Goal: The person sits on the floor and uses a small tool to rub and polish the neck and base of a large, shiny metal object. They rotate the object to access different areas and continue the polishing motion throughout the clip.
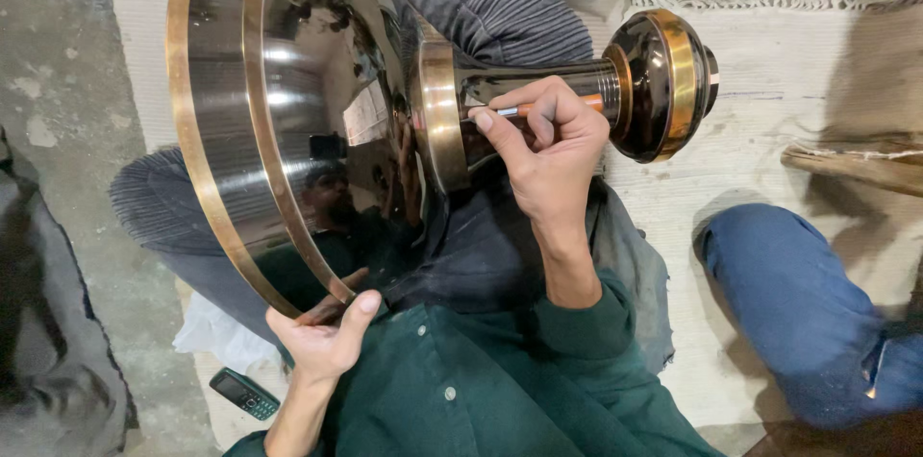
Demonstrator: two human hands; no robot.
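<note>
Head view: pen-like tool (pixel 553 106) against metal vessel (pixel 317 121).

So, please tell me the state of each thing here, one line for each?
Metal vessel: lying on its side across the lap, polished.
Left hand: gripping the vessel's rim.
Right hand: holding an orange-handled tool against the vessel's neck.
Mobile phone: lying flat on the floor.

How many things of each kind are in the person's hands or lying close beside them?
Large dark polished metal vessel with brass bands: 1
Orange-handled thin tool: 1
Small dark mobile phone: 1
White cloth: 1
Total: 4
</note>
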